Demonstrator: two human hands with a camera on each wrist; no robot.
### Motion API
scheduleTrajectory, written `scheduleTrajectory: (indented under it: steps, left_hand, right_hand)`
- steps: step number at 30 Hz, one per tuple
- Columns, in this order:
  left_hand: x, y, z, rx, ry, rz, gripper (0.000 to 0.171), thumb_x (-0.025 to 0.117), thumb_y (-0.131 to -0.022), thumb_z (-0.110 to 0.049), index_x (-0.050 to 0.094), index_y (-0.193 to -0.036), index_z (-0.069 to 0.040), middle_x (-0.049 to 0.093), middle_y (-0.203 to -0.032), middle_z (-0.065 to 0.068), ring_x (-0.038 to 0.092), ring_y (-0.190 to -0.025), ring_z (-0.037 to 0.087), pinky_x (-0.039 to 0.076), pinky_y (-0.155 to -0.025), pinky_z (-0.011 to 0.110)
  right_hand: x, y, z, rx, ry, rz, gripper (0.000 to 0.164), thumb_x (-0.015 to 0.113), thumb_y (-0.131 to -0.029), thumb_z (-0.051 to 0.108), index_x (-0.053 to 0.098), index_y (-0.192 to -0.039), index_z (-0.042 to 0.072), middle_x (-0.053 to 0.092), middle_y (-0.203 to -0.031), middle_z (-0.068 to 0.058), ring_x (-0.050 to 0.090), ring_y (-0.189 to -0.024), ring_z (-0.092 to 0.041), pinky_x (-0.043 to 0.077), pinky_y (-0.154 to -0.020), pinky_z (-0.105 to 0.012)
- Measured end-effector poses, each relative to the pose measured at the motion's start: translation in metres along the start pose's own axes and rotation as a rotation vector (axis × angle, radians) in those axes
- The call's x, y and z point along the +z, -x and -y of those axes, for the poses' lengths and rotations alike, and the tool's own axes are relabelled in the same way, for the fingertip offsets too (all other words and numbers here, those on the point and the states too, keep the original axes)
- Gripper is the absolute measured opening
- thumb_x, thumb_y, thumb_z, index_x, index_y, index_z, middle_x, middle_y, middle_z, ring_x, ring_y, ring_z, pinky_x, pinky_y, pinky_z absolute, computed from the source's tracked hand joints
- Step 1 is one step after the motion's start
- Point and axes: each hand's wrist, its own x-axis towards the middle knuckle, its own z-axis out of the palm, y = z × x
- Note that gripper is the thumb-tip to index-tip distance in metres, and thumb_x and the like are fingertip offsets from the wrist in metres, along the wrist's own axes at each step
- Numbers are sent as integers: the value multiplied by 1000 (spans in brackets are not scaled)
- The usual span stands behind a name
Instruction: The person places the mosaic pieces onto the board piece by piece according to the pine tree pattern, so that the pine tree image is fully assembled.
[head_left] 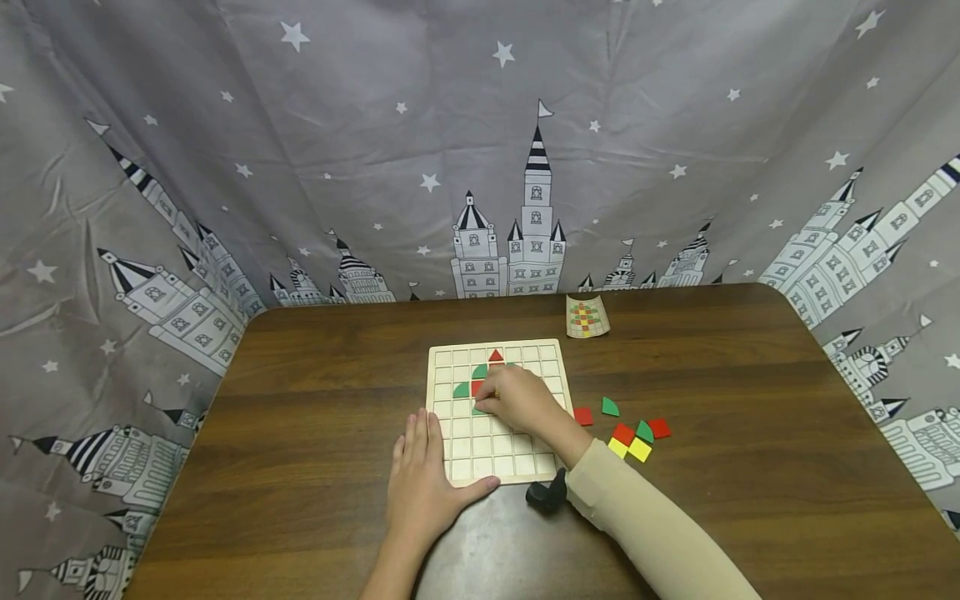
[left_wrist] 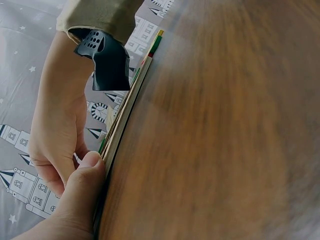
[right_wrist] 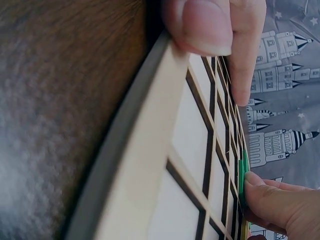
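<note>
A pale wooden grid board (head_left: 470,447) lies on the table, partly covered by the right hand. My left hand (head_left: 423,487) rests at its lower left corner, fingers straight along the left edge and thumb on the front edge. Over the middle of the grid, my right hand (head_left: 517,402) pinches a green piece (right_wrist: 242,184) at the board's surface; the fingers hide much of it. Set in nearby cells are a red triangle (head_left: 496,356), green quarter-round pieces (head_left: 461,390) and a red square (head_left: 476,388). Other cells behind the right hand are hidden.
Right of the board lie loose pieces: red squares (head_left: 659,427), green quarter-rounds (head_left: 611,407) and yellow squares (head_left: 640,450). A pattern card (head_left: 587,317) with a coloured tree-like figure lies at the table's back. A black wrist device (head_left: 547,493) sits by the right cuff.
</note>
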Motion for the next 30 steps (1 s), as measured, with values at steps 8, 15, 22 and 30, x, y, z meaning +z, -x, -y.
scheduleTrajectory:
  steps: [8,15,22,30]
  left_hand:
    - [0,0,0,0,-3,-4,138,57,-63,-93,20,-156,2,18,-165,18,14,-155,31,17,-125,50]
    - [0,0,0,2,-5,-2,138,57,-63,-92,20,-157,1,19,-165,17,14,-155,31,16,-125,50]
    - [1,0,0,0,-9,1,139,57,-62,-93,20,-157,1,18,-166,17,13,-155,32,16,-125,51]
    - [1,-1,1,-14,-7,8,139,58,-61,-93,19,-157,1,18,-166,16,13,-155,31,17,-125,51]
  right_hand:
    - [1,1,1,-15,31,0,8,76,-88,24,80,-89,17,70,-92,6,66,-88,-13,55,-79,-31]
    - [-1,4,1,-32,59,1,8,75,-89,23,81,-93,19,69,-94,7,66,-89,-12,55,-78,-30]
    - [-13,18,-8,5,12,-2,20,71,-92,23,76,-111,17,68,-99,4,60,-84,-10,52,-76,-30]
    - [-47,54,-39,94,6,-33,29,72,-91,22,73,-119,14,69,-104,1,60,-86,-12,52,-76,-32]
